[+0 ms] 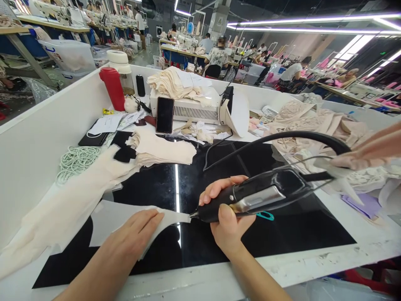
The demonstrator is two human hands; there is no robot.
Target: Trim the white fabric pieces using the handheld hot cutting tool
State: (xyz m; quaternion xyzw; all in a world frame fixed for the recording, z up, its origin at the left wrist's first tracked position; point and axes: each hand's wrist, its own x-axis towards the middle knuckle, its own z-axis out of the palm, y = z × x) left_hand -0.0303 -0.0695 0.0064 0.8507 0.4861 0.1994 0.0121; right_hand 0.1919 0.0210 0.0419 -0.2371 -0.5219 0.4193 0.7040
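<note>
A workshop with rows of sewing tables and seated people stretches behind a white-walled bench (300,267), most of whose middle is covered by a glossy black sheet (150,188). Near the front edge of that sheet lies a pale, flat piece (109,215), wide at the left and narrowing to a strip at the right. The left hand (134,230) rests on it, fingers together and nearly straight; this grip is open, pressing rather than pinching. The right hand (232,232) is closed around the front of a black handheld tool (263,186), thumb on the near side and fingers over the far side, and the tool's metal tip (194,215) meets the narrow end of the piece.

The piece looks light, thin and soft — likely to slide or crease on the smooth sheet, so a flat palm close to the narrow part should steady it best. The tool seems stiff and fairly heavy, best held round its dark front, with its thick hose (307,134) perhaps tugging at the rear. A teal object (265,215) lies just beside it, and another person's hand (354,161) reaches in from the right.
</note>
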